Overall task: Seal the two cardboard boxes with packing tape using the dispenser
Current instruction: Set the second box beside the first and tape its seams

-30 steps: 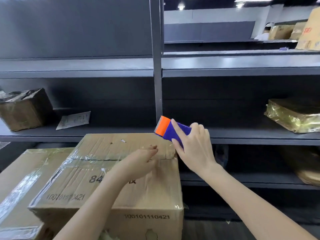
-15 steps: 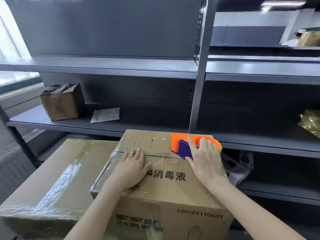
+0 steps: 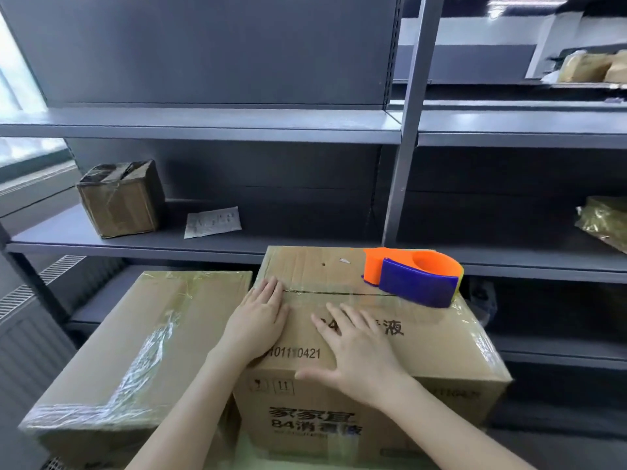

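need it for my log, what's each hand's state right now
Left hand: open, flat on the printed box.
Right hand: open, flat on it, holding nothing.

The printed box (image 3: pixel 437 344) stands taller, with clear tape (image 3: pixel 342 294) along its top seam. The orange-and-purple dispenser (image 3: pixel 415 278) sits upright at its far right corner. The lower box (image 3: pixel 135 337), just beside it on the left, is taped shut.

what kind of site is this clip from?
Probably a warehouse or stockroom: long grey metal shelving holding a small taped parcel, and in front a plain carton and a printed carton with a tape dispenser on top.
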Action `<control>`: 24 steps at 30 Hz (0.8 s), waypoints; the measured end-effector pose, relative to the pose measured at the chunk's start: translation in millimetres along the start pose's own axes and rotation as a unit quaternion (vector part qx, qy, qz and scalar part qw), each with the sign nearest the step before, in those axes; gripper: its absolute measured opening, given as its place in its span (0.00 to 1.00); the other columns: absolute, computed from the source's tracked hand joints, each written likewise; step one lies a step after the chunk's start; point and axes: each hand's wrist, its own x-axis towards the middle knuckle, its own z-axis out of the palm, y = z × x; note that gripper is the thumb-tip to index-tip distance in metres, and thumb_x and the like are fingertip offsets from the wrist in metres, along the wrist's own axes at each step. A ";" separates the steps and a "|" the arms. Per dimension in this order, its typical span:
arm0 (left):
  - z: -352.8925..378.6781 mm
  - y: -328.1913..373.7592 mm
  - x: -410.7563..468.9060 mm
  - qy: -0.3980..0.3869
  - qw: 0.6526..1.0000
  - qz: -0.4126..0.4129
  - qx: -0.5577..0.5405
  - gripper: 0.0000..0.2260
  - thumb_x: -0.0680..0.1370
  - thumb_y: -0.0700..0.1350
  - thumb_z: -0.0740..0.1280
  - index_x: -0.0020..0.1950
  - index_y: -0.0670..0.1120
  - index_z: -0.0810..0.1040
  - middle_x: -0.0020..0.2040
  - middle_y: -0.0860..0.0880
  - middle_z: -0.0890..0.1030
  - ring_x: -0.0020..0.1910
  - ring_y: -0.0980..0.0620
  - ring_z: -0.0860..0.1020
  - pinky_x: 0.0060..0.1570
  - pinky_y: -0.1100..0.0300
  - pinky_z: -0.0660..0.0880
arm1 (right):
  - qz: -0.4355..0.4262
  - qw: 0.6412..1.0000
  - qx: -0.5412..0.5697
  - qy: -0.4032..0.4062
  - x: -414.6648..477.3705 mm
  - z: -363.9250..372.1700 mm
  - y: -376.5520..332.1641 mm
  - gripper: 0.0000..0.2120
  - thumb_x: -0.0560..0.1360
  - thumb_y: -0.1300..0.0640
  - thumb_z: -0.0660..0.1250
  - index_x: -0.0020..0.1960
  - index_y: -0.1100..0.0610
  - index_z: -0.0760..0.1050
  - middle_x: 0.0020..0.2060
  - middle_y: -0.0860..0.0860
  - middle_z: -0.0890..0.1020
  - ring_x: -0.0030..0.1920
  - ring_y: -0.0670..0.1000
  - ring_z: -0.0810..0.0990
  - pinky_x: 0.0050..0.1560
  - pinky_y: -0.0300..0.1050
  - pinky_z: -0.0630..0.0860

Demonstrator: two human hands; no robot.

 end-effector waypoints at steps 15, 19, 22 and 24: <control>-15.9 32.3 -69.4 0.054 0.991 0.032 0.121 0.34 0.74 0.65 0.37 0.66 0.50 0.71 0.61 0.52 0.73 0.63 0.51 0.69 0.61 0.58 0.63 | -0.047 0.999 -0.010 -0.007 -51.9 0.8 60.9 0.41 0.65 0.21 0.48 0.73 0.41 0.57 0.72 0.44 0.63 0.73 0.47 0.57 0.73 0.49 0.45; -26.0 27.4 -37.2 0.077 0.995 0.063 0.030 0.17 0.81 0.55 0.52 0.59 0.48 0.74 0.56 0.51 0.76 0.60 0.50 0.72 0.56 0.58 0.64 | 0.012 0.999 0.012 0.033 -71.0 2.0 26.6 0.46 0.66 0.21 0.36 0.74 0.47 0.55 0.74 0.50 0.57 0.75 0.53 0.51 0.73 0.54 0.39; -12.7 31.7 -21.4 0.027 0.992 0.114 -0.038 0.20 0.81 0.52 0.54 0.73 0.51 0.63 0.73 0.54 0.65 0.72 0.52 0.61 0.70 0.57 0.57 | 0.074 0.997 0.015 0.021 -71.3 16.2 -27.8 0.44 0.69 0.23 0.42 0.66 0.53 0.73 0.67 0.55 0.72 0.68 0.56 0.68 0.68 0.64 0.54; -1.3 32.7 -20.6 0.015 0.993 0.119 -0.014 0.22 0.81 0.53 0.52 0.76 0.54 0.57 0.76 0.56 0.58 0.75 0.54 0.54 0.73 0.57 0.48 | 0.109 0.993 0.031 0.042 -64.8 15.9 -51.7 0.48 0.68 0.22 0.42 0.65 0.57 0.74 0.65 0.59 0.73 0.67 0.62 0.70 0.64 0.62 0.54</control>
